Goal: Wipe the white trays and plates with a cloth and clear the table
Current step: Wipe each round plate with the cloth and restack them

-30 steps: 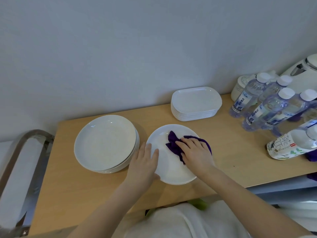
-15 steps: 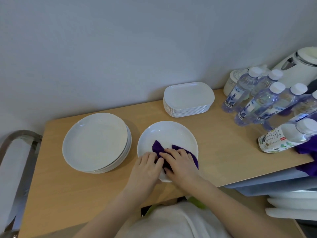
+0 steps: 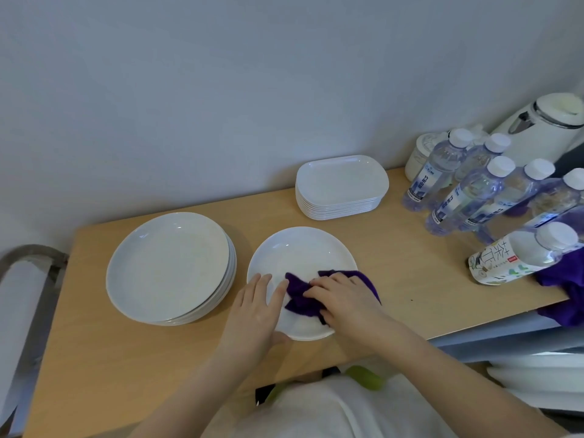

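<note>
One plate [image 3: 303, 257] at the table's [image 3: 395, 263] front edge is being wiped: purple cloth [image 3: 300, 295] pressed down under the right hand [image 3: 344, 298], rim steadied by the flat left hand [image 3: 256, 314]. Plate stack [image 3: 167, 267] and tray stack [image 3: 341, 184] are probably left, nothing's cleared yet.

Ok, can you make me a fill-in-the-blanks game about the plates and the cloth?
1. The cloth on the plate is ____ in colour.
2. The ____ hand presses the cloth.
3. The left hand steadies the plate's ____ edge.
4. The trays stand by the ____.

Missing words: purple; right; left; wall
</note>
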{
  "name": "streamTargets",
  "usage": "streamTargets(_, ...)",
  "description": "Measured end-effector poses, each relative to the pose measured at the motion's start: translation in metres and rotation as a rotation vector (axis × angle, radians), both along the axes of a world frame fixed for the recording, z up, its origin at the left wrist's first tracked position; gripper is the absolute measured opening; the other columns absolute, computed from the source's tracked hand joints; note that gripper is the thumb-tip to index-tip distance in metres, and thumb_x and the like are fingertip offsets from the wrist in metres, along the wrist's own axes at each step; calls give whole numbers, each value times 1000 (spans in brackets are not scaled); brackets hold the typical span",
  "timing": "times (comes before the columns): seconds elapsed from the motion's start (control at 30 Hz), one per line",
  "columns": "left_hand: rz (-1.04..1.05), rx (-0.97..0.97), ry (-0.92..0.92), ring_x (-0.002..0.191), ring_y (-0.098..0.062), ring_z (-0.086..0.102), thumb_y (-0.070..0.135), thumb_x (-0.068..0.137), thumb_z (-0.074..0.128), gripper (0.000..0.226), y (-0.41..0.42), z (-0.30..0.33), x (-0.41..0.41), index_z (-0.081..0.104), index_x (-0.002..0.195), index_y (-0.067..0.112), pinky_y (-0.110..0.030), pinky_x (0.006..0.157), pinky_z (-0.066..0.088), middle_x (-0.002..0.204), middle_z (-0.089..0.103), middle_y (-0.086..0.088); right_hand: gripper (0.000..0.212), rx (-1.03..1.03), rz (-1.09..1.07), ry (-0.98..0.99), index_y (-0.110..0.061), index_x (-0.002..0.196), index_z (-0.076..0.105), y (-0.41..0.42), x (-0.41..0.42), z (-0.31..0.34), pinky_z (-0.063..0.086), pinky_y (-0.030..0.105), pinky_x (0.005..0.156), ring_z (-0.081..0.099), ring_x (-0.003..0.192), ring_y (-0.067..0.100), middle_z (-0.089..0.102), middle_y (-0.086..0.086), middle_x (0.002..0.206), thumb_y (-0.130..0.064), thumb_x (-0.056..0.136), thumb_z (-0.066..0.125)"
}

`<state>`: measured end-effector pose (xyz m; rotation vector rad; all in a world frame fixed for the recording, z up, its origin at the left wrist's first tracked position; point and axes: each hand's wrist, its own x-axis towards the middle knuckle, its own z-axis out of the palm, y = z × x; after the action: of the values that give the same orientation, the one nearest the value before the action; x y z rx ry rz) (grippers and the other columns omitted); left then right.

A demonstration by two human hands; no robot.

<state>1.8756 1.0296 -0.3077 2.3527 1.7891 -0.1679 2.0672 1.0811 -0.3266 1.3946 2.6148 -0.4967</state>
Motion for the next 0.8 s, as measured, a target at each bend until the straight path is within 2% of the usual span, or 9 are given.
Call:
streamTargets(0.13, -8, -7, 9, 103, -39, 64, 55, 24, 91, 105, 1, -2, -2, 67, 114, 7, -45, 78, 57, 109, 66, -23, 45, 95, -153, -60, -32, 136, 42, 24, 5, -5, 31, 37, 99, 37, 126, 22, 41, -10, 142, -23, 92, 50)
streamTargets(0.2, -15, -14, -5, 112, -40, 59, 54, 32, 91, 105, 2, -5, -4, 62, 122, 7, -47, 87, 53, 119, 61, -24, 43, 130, -220, -56, -29, 134, 43, 34, 0, -6, 32, 37, 95, 38, 123, 23, 43, -8, 140, -20, 93, 48)
streamTargets(0.27, -6, -13, -33, 129, -41, 44, 51, 49, 87, 104, 4, -6, -7, 48, 136, 10, -47, 102, 41, 136, 48, -24, 40, 174, -264, -30, -27, 132, 45, 41, -10, -9, 32, 36, 92, 38, 120, 23, 45, -8, 138, -16, 93, 47)
streamTargets(0.37, 22, -28, -8, 145, -33, 11, 55, 70, 72, 107, 12, -10, -15, 11, 151, 19, -42, 116, 17, 155, 13, -19, 42, 188, -338, 66, -26, 132, 44, 49, -28, -11, 31, 37, 94, 37, 121, 23, 45, -7, 137, -11, 93, 48)
streamTargets(0.53, 43, -48, 35, 146, -30, 3, 59, 72, 68, 113, 16, -14, -17, -2, 151, 20, -40, 118, 10, 158, 2, -16, 50, 93, -358, 226, -25, 140, 32, 48, -62, -12, 32, 38, 102, 35, 127, 21, 43, -5, 140, -13, 93, 44)
streamTargets(0.6, 61, -46, 45, 146, -31, 6, 60, 67, 72, 117, 18, -10, -15, 2, 152, 17, -40, 118, 11, 157, 6, -18, 51, 80, -264, 240, -26, 141, 32, 41, -72, -12, 30, 39, 104, 34, 130, 20, 43, -7, 142, -18, 93, 46)
streamTargets(0.63, 58, -26, 54, 144, -34, 14, 60, 59, 77, 121, 19, -6, -14, 14, 151, 13, -41, 116, 17, 155, 16, -22, 50, 96, -203, 231, -27, 141, 33, 36, -75, -13, 30, 39, 103, 34, 129, 19, 43, -8, 142, -21, 93, 46)
streamTargets(0.73, 46, 31, 16, 114, -41, 58, 60, 14, 87, 120, 17, 1, -14, 64, 114, -1, -46, 90, 51, 122, 59, -28, 48, 111, -78, 228, -30, 138, 38, 22, -78, -16, 33, 37, 97, 37, 126, 16, 46, -13, 138, -27, 91, 46)
streamTargets(0.8, 50, 53, -19, 109, -40, 62, 59, 9, 86, 112, 13, -1, -16, 68, 102, -1, -47, 85, 52, 117, 63, -25, 46, 59, -54, 262, -31, 134, 42, 16, -74, -15, 33, 36, 95, 39, 123, 15, 49, -15, 134, -27, 88, 48)
